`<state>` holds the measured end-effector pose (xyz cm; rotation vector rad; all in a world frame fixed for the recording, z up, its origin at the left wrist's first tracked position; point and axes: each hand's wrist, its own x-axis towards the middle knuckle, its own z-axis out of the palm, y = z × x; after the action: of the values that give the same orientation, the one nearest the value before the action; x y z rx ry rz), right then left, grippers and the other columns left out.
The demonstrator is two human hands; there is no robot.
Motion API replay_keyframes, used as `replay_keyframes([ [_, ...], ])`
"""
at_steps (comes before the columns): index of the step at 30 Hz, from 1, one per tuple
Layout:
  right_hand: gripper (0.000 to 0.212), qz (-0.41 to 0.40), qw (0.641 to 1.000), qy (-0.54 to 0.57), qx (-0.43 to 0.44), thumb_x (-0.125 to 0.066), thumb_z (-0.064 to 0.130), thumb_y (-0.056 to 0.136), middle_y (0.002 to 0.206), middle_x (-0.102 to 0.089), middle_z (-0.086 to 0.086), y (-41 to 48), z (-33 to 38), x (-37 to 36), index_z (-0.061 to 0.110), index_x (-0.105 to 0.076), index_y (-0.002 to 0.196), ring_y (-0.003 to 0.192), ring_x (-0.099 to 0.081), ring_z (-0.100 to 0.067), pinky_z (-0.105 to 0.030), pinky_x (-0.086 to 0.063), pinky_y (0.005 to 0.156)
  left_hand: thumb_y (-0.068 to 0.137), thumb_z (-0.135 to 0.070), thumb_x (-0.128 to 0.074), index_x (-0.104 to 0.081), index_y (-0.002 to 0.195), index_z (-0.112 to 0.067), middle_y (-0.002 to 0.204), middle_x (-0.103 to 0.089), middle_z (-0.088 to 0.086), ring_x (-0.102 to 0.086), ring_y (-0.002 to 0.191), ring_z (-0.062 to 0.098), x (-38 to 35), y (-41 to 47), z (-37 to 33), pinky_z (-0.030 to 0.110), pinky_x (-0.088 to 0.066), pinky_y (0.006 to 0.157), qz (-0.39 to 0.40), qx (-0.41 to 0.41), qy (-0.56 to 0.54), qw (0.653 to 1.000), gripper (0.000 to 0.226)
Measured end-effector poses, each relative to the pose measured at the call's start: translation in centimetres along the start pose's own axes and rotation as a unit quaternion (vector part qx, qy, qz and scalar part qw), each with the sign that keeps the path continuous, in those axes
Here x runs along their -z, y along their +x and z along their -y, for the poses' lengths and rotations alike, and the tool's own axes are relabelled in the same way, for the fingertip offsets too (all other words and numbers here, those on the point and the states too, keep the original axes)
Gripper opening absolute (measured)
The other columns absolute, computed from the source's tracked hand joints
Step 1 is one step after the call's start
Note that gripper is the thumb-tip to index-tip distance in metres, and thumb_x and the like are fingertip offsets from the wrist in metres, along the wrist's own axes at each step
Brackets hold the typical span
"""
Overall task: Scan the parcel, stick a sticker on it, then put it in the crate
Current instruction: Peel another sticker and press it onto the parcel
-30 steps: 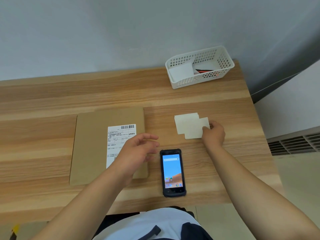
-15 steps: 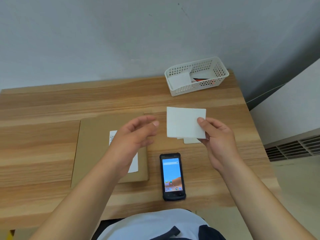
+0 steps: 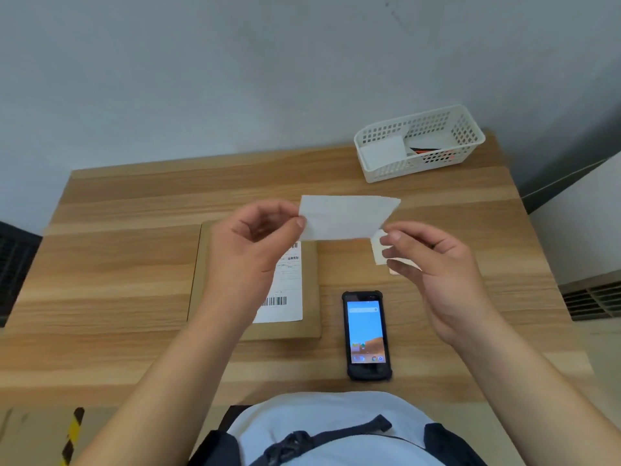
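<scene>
A flat brown cardboard parcel [image 3: 218,280] with a white barcode label [image 3: 285,297] lies on the wooden table [image 3: 117,264]. Above it I hold a white sticker sheet [image 3: 346,216] in the air. My left hand [image 3: 248,250] pinches the sheet's left edge between thumb and fingers. My right hand [image 3: 437,267] pinches its lower right corner. More white sticker sheets [image 3: 379,253] lie on the table, mostly hidden behind my right hand. A black handheld scanner [image 3: 367,334] with a lit screen lies face up near the table's front edge, to the right of the parcel.
A white perforated plastic basket [image 3: 420,142] holding white paper and a dark object stands at the table's back right corner. A grey wall runs behind the table. A cardboard box with yellow-black tape [image 3: 72,435] sits at the lower left, below the table edge.
My right hand lifted one sticker sheet off the pile and raised it. My left hand came up from over the parcel and took hold of the sheet's left edge.
</scene>
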<state>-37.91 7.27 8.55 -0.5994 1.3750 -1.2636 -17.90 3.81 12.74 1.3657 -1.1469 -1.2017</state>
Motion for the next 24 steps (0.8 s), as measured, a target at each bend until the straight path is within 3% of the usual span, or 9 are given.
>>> replay_keyframes([
  [2, 0.015, 0.015, 0.998, 0.034, -0.047, -0.066, 0.021, 0.089, 0.090, -0.072, -0.008, -0.3, 0.6, 0.1, 0.010, -0.074, 0.094, 0.082, -0.064, -0.019, -0.038, -0.051, 0.083, 0.077, -0.001, -0.076, -0.073, 0.073, -0.032, 0.075, -0.072, -0.014, -0.067, 0.079, 0.012, 0.8, -0.3, -0.9, 0.029, -0.051, 0.080, -0.017, -0.132, 0.056, 0.990, 0.031],
  [5, 0.037, 0.132, 0.979, 0.122, -0.095, -0.066, 0.043, 0.077, 0.086, -0.073, -0.010, -2.0, 2.3, -0.1, 0.010, -0.076, 0.090, 0.077, -0.067, -0.020, -0.038, -0.054, 0.077, 0.078, 0.008, -0.071, -0.069, 0.079, -0.021, 0.086, -0.071, -0.001, -0.067, 0.088, 0.027, 1.7, -1.5, -2.0, 0.044, -0.050, 0.085, -0.001, -0.346, 0.162, 0.924, 0.030],
  [7, 0.040, 0.190, 0.962, 0.179, -0.084, -0.062, 0.045, 0.078, 0.089, -0.074, -0.011, -3.3, 3.7, -0.6, 0.013, -0.077, 0.096, 0.077, -0.068, -0.021, -0.038, -0.056, 0.074, 0.081, 0.007, -0.070, -0.066, 0.087, -0.016, 0.091, -0.069, 0.001, -0.066, 0.091, 0.027, 2.1, -2.2, -2.5, 0.041, -0.047, 0.085, 0.012, -0.404, 0.201, 0.892, 0.024],
  [9, 0.040, 0.199, 0.954, 0.212, -0.074, -0.055, 0.045, 0.082, 0.096, -0.076, -0.011, -4.1, 4.8, -1.2, 0.016, -0.077, 0.100, 0.083, -0.069, -0.022, -0.038, -0.055, 0.075, 0.084, 0.001, -0.069, -0.065, 0.090, -0.015, 0.093, -0.068, 0.000, -0.064, 0.092, 0.028, 2.4, -2.7, -2.9, 0.037, -0.045, 0.087, 0.013, -0.429, 0.229, 0.873, 0.018],
  [11, 0.029, 0.185, 0.959, 0.207, -0.051, -0.060, 0.036, 0.079, 0.102, -0.077, -0.010, -4.5, 5.4, -1.8, 0.017, -0.076, 0.093, 0.091, -0.070, -0.023, -0.040, -0.057, 0.077, 0.084, 0.001, -0.069, -0.065, 0.090, -0.015, 0.095, -0.068, 0.001, -0.063, 0.092, 0.033, 2.7, -2.9, -3.0, 0.036, -0.045, 0.087, 0.004, -0.435, 0.247, 0.866, 0.018],
  [14, 0.017, 0.131, 0.977, 0.167, -0.016, -0.072, 0.022, 0.065, 0.098, -0.079, -0.011, -4.6, 5.4, -2.4, 0.016, -0.075, 0.080, 0.091, -0.073, -0.023, -0.041, -0.059, 0.079, 0.086, -0.001, -0.068, -0.070, 0.086, -0.018, 0.100, -0.067, 0.004, -0.061, 0.096, 0.035, 3.0, -3.0, -2.7, 0.041, -0.047, 0.085, -0.014, -0.425, 0.255, 0.868, 0.017],
  [17, 0.014, 0.094, 0.989, 0.110, 0.007, -0.074, 0.022, 0.062, 0.094, -0.080, -0.009, -4.6, 5.0, -2.3, 0.017, -0.078, 0.074, 0.086, -0.073, -0.018, -0.033, -0.058, 0.079, 0.087, 0.002, -0.068, -0.073, 0.084, -0.021, 0.112, -0.065, 0.002, -0.062, 0.104, 0.031, 3.0, -3.3, -2.4, 0.041, -0.050, 0.087, -0.024, -0.367, 0.206, 0.907, 0.024],
  [21, 0.014, 0.074, 0.991, 0.111, 0.016, -0.074, 0.017, 0.062, 0.084, -0.080, -0.008, -5.0, 4.2, -2.7, 0.010, -0.078, 0.073, 0.076, -0.074, -0.015, -0.024, -0.058, 0.071, 0.090, 0.002, -0.063, -0.071, 0.099, -0.017, 0.097, -0.078, 0.001, -0.073, 0.088, 0.018, 2.5, -3.7, -2.7, 0.034, -0.058, 0.079, -0.010, -0.104, -0.019, 0.994, 0.023],
  [24, 0.018, 0.064, 0.994, 0.081, 0.032, -0.077, 0.023, 0.059, 0.086, -0.080, -0.009, -5.4, 3.7, -2.8, 0.014, -0.081, 0.074, 0.084, -0.075, -0.019, -0.027, -0.059, 0.080, 0.077, -0.016, -0.078, -0.065, 0.116, -0.020, 0.098, -0.078, 0.008, -0.074, 0.083, 0.020, 2.7, -3.5, -2.5, 0.030, -0.059, 0.069, 0.028, 0.043, -0.142, 0.989, 0.041],
])
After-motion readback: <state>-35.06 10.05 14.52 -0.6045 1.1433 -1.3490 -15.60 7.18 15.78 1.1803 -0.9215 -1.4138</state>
